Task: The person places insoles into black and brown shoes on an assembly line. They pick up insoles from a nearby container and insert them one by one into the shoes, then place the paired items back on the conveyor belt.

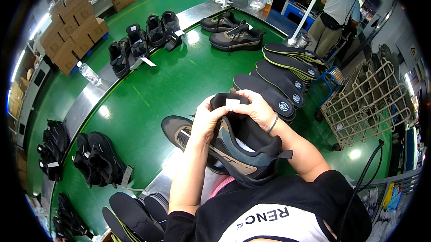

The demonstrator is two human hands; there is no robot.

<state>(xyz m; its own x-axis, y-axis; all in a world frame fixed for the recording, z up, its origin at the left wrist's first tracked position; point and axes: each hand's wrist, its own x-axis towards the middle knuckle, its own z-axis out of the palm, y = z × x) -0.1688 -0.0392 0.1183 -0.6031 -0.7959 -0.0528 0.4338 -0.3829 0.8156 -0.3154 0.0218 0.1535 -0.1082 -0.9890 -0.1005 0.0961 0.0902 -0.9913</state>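
Note:
Close to my body I hold a dark grey and brown shoe between both hands, its heel toward me. My left hand grips the tongue side of the opening, thumb on the padded tongue. My right hand pinches the other side of the tongue by a small white label. Inside the shoe some white shows at the collar. A second shoe of the same colours lies on the table, partly hidden behind my left forearm.
Stacked black insoles with green edges lie to the right; more insoles are at the lower left. Brown shoes stand at the far side, black shoes along the left. A wire cart stands right; another person works behind.

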